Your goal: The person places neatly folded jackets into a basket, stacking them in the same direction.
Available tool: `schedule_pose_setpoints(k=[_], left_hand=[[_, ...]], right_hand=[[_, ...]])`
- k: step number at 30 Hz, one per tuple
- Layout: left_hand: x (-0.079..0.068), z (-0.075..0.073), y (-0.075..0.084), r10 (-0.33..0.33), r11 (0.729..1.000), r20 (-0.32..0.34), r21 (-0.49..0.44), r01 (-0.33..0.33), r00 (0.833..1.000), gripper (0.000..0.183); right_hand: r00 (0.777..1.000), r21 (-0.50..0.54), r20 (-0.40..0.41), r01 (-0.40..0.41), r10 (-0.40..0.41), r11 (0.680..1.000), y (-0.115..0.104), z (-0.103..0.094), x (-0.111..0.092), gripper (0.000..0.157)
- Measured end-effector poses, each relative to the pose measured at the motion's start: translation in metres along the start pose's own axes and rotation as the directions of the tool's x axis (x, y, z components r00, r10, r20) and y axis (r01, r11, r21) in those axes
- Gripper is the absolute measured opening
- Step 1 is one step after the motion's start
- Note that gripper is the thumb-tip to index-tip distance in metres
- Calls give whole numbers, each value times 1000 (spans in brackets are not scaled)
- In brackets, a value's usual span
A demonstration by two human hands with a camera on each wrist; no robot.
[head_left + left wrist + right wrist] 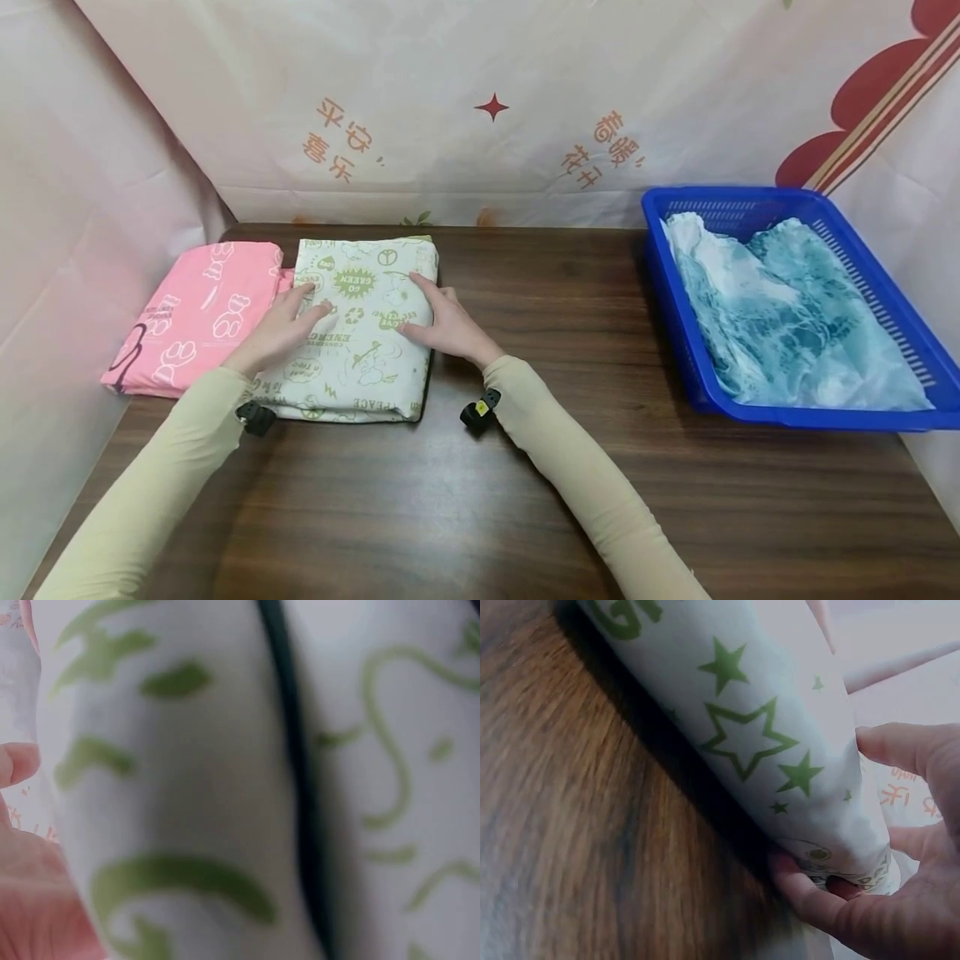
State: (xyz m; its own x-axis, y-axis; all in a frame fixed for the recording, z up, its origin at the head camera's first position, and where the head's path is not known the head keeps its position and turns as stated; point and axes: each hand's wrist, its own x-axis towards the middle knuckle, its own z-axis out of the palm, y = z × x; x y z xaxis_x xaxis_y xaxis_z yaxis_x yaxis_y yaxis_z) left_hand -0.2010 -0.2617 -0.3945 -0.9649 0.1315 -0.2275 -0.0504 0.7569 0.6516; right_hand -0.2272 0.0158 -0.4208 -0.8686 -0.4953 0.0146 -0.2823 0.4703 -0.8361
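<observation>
A folded white cloth with green print (360, 350) lies on the table between the two hands. My left hand (281, 329) holds its left edge, thumb and a finger on the top face, the other fingers hidden. At the right edge, my right hand (453, 329) grips the bundle; in the right wrist view its thumb (892, 742) rests at the upper side while another finger (802, 892) curls at the lower edge near the table. Close up, the left wrist view shows layered white cloth (195, 787) with a dark gap between folds. A folded pink cloth (202, 321) lies just left.
On the right of the brown wooden table (540, 467) stands a blue plastic basket (750, 417), with crumpled teal and white fabric (795, 317) inside. Printed curtain-like sheets (465, 75) hang behind the table and along both sides.
</observation>
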Motion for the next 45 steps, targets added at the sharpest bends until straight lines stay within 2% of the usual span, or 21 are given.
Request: schedule_pose_setpoints(k=[6,12,16,20,24,27,32,38,45], left_hand=[[-2,2,4,15,1000,8,5,-16,1000,79],[-2,4,9,50,998,14,29,-50,999,72],[-2,3,7,46,999,28,-18,-45,999,71],[0,5,0,39,993,59,-112,-32,998,80],[3,8,-8,35,965,85,-262,-11,996,90],[4,11,-13,54,934,100,-357,-15,994,93],[-1,11,-11,77,911,115,-412,-23,990,95],[-8,12,-5,47,879,130,-477,21,990,98],[-14,18,-7,77,867,91,-498,-21,993,89]], right_hand=[[1000,27,6,-15,15,1000,1,-6,-1,85],[999,56,32,-45,43,997,8,-24,-1,86],[997,80,59,-59,54,995,15,-35,-3,86],[996,93,80,-53,46,994,19,-41,-4,85],[993,109,112,-52,40,993,23,-42,-6,83],[989,130,141,-52,34,990,27,-43,-6,83],[986,154,166,-43,17,987,30,-44,-7,84],[984,138,178,-33,8,990,26,-50,-14,79],[983,135,183,-41,16,990,33,-52,-16,79]])
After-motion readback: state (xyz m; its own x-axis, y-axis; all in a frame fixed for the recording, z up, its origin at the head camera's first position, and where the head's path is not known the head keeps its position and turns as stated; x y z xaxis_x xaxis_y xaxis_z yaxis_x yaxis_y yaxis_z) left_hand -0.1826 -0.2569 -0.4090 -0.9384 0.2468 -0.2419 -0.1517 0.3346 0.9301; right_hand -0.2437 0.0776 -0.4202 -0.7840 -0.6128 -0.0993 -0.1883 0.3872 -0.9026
